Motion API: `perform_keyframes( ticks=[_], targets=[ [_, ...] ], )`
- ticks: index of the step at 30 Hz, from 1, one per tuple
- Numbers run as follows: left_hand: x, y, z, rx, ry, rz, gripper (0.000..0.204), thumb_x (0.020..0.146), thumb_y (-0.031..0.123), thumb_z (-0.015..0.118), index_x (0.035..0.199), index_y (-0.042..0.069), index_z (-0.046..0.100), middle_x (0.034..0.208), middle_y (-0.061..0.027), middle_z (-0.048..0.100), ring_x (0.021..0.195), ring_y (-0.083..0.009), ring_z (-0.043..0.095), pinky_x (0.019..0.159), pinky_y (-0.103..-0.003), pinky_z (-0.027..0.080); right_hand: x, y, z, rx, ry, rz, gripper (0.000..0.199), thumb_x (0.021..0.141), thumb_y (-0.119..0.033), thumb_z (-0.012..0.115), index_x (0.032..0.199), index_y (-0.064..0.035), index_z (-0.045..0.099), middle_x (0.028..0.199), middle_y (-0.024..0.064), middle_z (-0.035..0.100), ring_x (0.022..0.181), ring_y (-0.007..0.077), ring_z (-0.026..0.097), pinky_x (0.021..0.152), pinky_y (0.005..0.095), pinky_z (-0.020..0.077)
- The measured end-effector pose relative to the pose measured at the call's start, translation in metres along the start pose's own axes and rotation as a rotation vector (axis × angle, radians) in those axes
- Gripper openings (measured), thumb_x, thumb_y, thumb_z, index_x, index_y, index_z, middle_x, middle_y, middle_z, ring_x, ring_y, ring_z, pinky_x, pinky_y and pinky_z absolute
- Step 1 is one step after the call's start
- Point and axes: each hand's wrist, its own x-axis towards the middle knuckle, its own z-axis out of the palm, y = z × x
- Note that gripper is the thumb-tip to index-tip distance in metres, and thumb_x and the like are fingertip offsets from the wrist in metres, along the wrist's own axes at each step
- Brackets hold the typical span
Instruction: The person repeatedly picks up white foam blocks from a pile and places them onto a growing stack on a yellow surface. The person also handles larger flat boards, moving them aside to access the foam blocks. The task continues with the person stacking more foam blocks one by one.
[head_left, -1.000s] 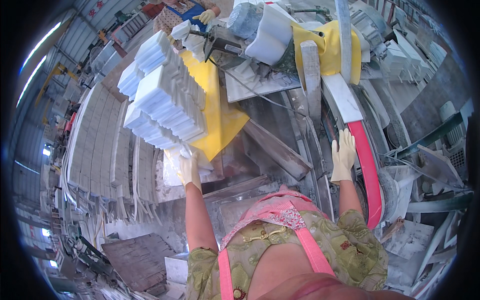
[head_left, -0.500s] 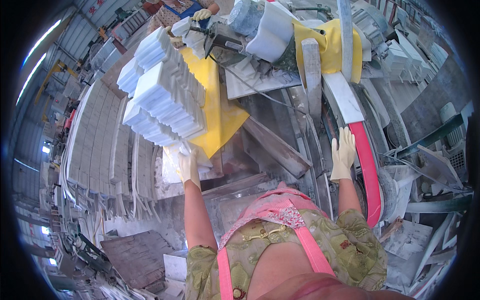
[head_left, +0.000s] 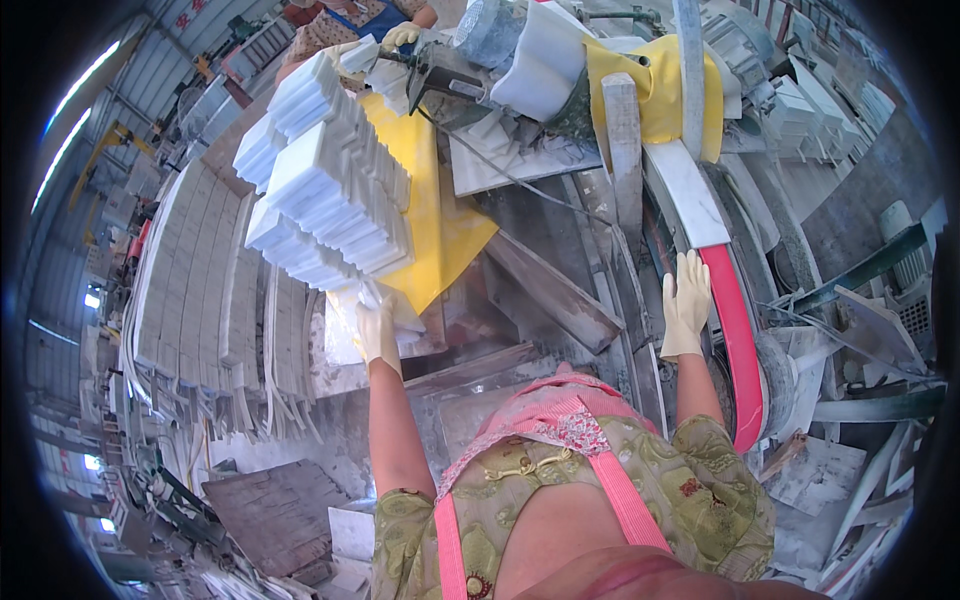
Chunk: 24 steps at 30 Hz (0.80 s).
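Observation:
In a pale glove, my left hand (head_left: pixel 377 332) reaches to the near end of a tall stack of white marble pieces (head_left: pixel 330 190). Its fingers look stretched out against the lowest pieces, though white on white makes the fingertips hard to read. My right hand (head_left: pixel 686 308), gloved as well, lies flat with fingers extended beside a red belt (head_left: pixel 735 340). Its fingertips are close to the near end of a long white marble strip (head_left: pixel 690 200) lying on that belt. The strip's far end is hidden under a yellow sheet (head_left: pixel 665 95).
Another yellow sheet (head_left: pixel 420 210) lies beside the stack. Long grey stone strips (head_left: pixel 190 270) stand in rows at left. A wooden post (head_left: pixel 622 150) rises left of the belt. Across the bench, a gloved person in a blue apron (head_left: pixel 375 20) handles pieces near a machine (head_left: pixel 445 80).
Both my hands hold nearly the same place. The person across the bench has shifted slightly, one hand moving a little up. The marble strip looks unmoved.

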Motion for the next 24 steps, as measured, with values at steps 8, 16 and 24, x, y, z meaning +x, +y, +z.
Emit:
perform_keyframes(
  ticks=[8,16,24],
  targets=[
    [0.004,-0.001,-0.001,0.037,-0.008,-0.009,0.061,0.083,0.027,0.069,0.127,-0.011,0.049,0.113,-0.0258,0.063,0.096,-0.0342,0.064,0.083,-0.041,0.051,0.0,0.0,0.0,0.02,0.0,0.005,0.047,0.098,-0.024,0.052,0.137,0.0028,0.055,0.148,0.0235,0.05,0.14,0.0365,0.044,0.122,0.0458,0.0256],
    [-0.013,0.014,-0.002,-0.012,0.014,0.006,0.058,0.083,0.024,0.07,0.127,-0.009,0.051,0.112,-0.0233,0.064,0.095,-0.0316,0.064,0.082,-0.04,0.052,0.0,0.001,0.0,0.031,0.028,-0.009,0.047,0.098,-0.023,0.053,0.137,0.0025,0.055,0.147,0.0235,0.051,0.139,0.0367,0.044,0.122,0.0462,0.0258],
    [-0.013,0.018,-0.002,0.043,0.043,0.018,0.058,0.083,0.024,0.071,0.128,-0.008,0.051,0.111,-0.0219,0.064,0.096,-0.0313,0.064,0.081,-0.04,0.052,0.0,-0.001,-0.001,0.022,0.019,-0.007,0.047,0.098,-0.023,0.053,0.137,0.0018,0.055,0.147,0.023,0.051,0.139,0.036,0.045,0.122,0.0459,0.0262]
  ],
)
